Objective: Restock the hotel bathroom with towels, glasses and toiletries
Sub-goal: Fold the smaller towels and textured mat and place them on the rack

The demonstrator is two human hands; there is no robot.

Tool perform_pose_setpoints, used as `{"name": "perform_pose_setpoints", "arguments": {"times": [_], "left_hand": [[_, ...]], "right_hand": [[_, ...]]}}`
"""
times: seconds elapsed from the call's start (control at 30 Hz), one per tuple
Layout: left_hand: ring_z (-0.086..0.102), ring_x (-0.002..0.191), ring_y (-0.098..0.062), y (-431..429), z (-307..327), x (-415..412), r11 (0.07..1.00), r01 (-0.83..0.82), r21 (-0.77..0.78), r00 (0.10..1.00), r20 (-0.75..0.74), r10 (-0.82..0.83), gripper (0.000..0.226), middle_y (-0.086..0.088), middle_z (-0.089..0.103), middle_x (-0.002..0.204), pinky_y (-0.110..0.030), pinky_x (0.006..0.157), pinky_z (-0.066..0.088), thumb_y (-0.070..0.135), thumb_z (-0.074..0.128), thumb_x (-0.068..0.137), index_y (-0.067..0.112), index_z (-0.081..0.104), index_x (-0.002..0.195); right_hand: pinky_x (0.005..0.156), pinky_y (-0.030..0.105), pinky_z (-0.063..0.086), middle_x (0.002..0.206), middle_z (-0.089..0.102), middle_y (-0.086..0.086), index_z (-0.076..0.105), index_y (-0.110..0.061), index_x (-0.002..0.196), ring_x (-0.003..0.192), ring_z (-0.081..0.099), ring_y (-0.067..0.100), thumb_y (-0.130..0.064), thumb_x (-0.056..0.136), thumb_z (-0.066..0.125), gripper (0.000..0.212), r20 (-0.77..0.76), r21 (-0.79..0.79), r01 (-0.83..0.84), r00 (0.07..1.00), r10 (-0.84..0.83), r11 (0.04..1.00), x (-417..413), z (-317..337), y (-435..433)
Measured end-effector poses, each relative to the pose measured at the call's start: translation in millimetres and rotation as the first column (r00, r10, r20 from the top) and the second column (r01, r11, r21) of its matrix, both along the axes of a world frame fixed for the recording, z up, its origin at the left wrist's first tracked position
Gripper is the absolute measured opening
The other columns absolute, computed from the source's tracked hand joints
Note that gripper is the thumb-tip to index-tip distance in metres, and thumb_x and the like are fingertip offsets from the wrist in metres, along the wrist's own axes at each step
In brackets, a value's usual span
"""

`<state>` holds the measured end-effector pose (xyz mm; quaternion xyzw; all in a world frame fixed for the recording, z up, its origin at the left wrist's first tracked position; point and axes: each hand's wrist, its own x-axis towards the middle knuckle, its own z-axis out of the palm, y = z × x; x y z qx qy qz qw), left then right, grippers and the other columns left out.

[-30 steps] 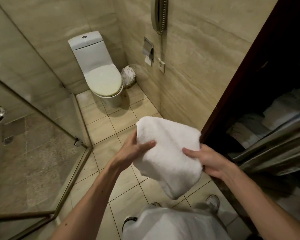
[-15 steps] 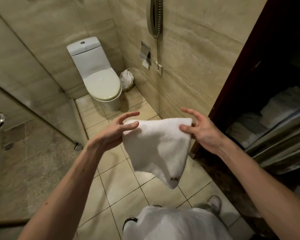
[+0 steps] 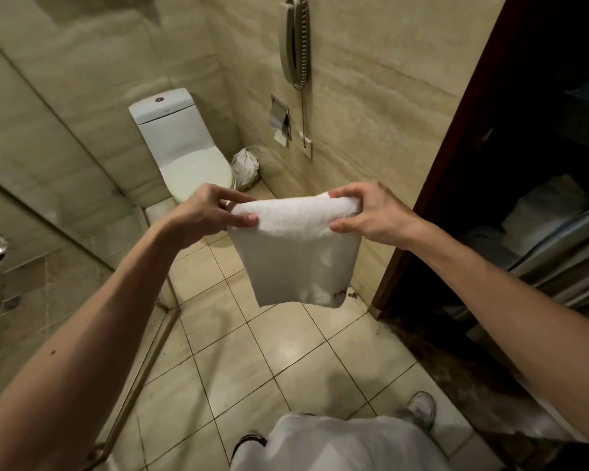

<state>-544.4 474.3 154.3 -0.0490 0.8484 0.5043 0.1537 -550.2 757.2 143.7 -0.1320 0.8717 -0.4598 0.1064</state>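
Note:
A small white towel (image 3: 296, 253) hangs in the air in front of me, folded over at its top edge, with a small dark logo at its lower right corner. My left hand (image 3: 208, 212) pinches the top left end of the fold. At the top right end my right hand (image 3: 368, 212) pinches the fold between thumb and fingers. More folded white towels (image 3: 541, 212) lie on a dark shelf at the right, partly hidden behind metal rails.
A white toilet (image 3: 184, 154) stands at the back, with a lined waste bin (image 3: 247, 168) beside it. A glass shower screen (image 3: 48, 198) with a metal handle closes the left side. A wall phone (image 3: 296, 39) and a paper holder (image 3: 280, 120) hang on the right wall. Tiled floor lies below.
Both hands rose and shifted grip from open fingertip holds to pinching the towel's top fold. The towel, bunched a second ago, now hangs straight below the fold.

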Motion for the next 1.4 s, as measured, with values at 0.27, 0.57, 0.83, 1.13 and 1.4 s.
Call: {"name": "perform_pose_setpoints", "arguments": {"times": [0.27,0.57,0.83,1.13,1.4], "left_hand": [[0.065,0.087,-0.022,14.2,-13.4,-5.6,0.974,-0.182,-0.138,0.955,-0.262,0.141,0.042,-0.012,0.072,0.099,-0.015,0.064,0.047,0.023,0.091,0.067,0.012,0.077,0.105],[0.050,0.077,-0.008,26.2,-17.6,-1.4,0.939,-0.300,-0.170,0.868,-0.458,0.194,0.038,-0.001,0.055,0.089,-0.014,0.060,0.037,0.029,0.092,0.064,0.014,0.077,0.095],[0.069,0.103,-0.017,23.1,-14.5,15.9,0.946,0.011,0.324,0.918,-0.378,0.119,0.019,-0.008,0.070,0.113,-0.032,0.086,0.053,0.012,0.086,0.061,0.017,0.073,0.075],[0.058,0.074,-0.019,37.2,17.7,12.9,0.774,0.023,0.633,0.917,-0.322,0.235,0.032,-0.005,0.057,0.085,-0.029,0.061,0.054,0.001,0.079,0.074,0.018,0.052,0.078],[0.069,0.055,-0.015,29.8,-27.3,19.8,0.701,-0.318,0.638,0.941,0.301,0.152,0.034,-0.006,0.070,0.067,-0.025,0.049,0.056,0.032,0.052,0.099,0.009,0.067,0.079]], "right_hand": [[0.069,0.021,0.048,0.092,0.072,-0.003,0.075,-0.017,0.104,0.087,0.067,0.013,-0.020,0.079,0.078,0.025,-0.230,0.235,0.107,0.972,-0.052,0.966,-4.9,-2.7,4.1],[0.078,0.030,0.043,0.114,0.054,0.004,0.074,-0.012,0.087,0.098,0.054,0.020,-0.032,0.076,0.082,0.025,-0.347,0.296,0.212,0.932,-0.102,0.931,-17.5,-14.1,15.3],[0.068,0.026,0.045,0.080,0.059,-0.003,0.060,-0.012,0.087,0.076,0.056,0.009,-0.016,0.079,0.080,0.023,0.095,-0.141,0.109,0.991,-0.096,0.984,0.3,-27.7,34.6],[0.082,0.031,0.057,0.119,0.070,0.006,0.062,-0.017,0.124,0.111,0.066,0.026,-0.036,0.068,0.084,0.064,0.407,-0.638,0.094,0.884,0.231,0.764,52.5,-17.9,26.2],[0.074,0.039,0.061,0.104,0.073,0.017,0.078,-0.006,0.096,0.093,0.072,0.031,-0.029,0.046,0.097,0.058,0.598,-0.744,0.284,0.687,0.413,0.605,87.8,-31.6,14.1]]}}
